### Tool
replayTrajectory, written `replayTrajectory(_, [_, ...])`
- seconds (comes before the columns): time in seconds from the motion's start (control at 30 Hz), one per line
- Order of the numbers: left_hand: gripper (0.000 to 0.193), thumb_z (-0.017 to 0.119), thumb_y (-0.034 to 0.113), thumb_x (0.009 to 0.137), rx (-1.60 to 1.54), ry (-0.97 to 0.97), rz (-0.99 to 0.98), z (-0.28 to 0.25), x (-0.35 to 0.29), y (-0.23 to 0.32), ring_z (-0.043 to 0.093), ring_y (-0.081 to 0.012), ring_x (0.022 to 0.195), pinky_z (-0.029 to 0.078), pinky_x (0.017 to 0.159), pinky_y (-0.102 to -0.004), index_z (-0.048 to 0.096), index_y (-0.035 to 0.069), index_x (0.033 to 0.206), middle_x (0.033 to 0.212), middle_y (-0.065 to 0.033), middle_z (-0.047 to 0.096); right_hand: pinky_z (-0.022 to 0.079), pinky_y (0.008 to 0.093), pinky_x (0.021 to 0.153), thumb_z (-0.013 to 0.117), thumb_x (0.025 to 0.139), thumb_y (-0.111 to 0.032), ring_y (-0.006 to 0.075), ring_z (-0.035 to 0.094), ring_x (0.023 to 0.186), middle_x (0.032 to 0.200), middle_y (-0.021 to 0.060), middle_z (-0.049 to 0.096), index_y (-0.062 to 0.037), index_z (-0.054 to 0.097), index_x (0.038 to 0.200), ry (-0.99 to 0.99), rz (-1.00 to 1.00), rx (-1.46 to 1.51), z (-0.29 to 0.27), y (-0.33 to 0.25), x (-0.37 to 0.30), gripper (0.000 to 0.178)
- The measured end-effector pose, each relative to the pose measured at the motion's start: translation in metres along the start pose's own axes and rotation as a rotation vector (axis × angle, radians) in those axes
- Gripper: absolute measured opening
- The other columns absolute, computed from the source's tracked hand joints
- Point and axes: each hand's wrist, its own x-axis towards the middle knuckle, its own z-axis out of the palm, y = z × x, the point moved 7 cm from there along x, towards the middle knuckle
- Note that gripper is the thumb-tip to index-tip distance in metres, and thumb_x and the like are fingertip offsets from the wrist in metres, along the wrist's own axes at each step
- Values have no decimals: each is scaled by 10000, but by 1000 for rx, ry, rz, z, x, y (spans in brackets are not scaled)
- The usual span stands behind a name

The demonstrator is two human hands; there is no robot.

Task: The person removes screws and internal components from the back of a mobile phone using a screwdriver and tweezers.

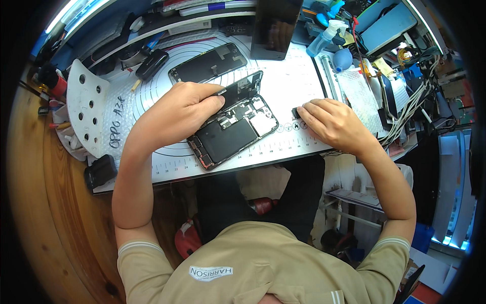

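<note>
An opened smartphone (226, 140) lies tilted on the white work mat (291, 78), its black battery and circuit board facing up. My left hand (183, 110) pinches the edge of its raised screen panel (243, 87) between thumb and fingers, and the panel stands up along the phone's far side. To the right, my right hand (331, 121) rests low over the mat with curled fingers. Its fingertips close on a small black piece (295, 113), too small to tell its kind. Beyond the phone lies a separate dark phone screen (208, 63).
A dark upright panel (274, 30) stands at the back. On the right are a spray bottle (326, 38), a blue air blower (342, 60), bubble wrap (358, 88) and tangled cables (417, 93). At left stands a white holed panel (87, 109) beside a black box (100, 171).
</note>
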Motion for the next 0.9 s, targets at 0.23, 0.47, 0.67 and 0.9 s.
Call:
replayTrajectory(0.23, [285, 580, 173, 1061, -5, -39, -25, 0, 0, 0, 535, -103, 716, 475, 680, -305, 708, -78, 1110, 757, -68, 644, 591, 419, 932, 707, 843, -96, 271, 717, 1031, 1090, 130, 730, 30, 739, 1133, 179, 39, -35, -8, -2, 5, 317])
replayTrajectory(0.47, [293, 581, 175, 1063, 6, -41, -23, 0, 0, -1, 543, -96, 718, 477, 679, -299, 716, -74, 1133, 766, -60, 653, 590, 438, 839, 788, 768, 30, 273, 704, 951, 1130, 127, 746, -1, 778, 1100, 614, 166, 27, -18, -40, 5, 334])
replayTrajectory(0.67, [293, 581, 185, 1064, 9, -28, -2, 0, 1, 1, 531, -92, 700, 465, 661, -302, 718, -71, 1102, 746, -58, 642, 614, 392, 837, 790, 751, 111, 296, 737, 983, 1188, 175, 754, 28, 764, 1133, 733, 306, 199, -11, -46, -2, 391])
replayTrajectory(0.9, [284, 585, 189, 1060, 49, -31, -10, -2, 2, 1, 507, -94, 673, 447, 634, -312, 700, -70, 1039, 723, -57, 618, 608, 387, 944, 868, 802, 39, 305, 752, 1059, 1202, 188, 750, 29, 752, 1131, 784, 696, 618, -2, -43, -13, 349])
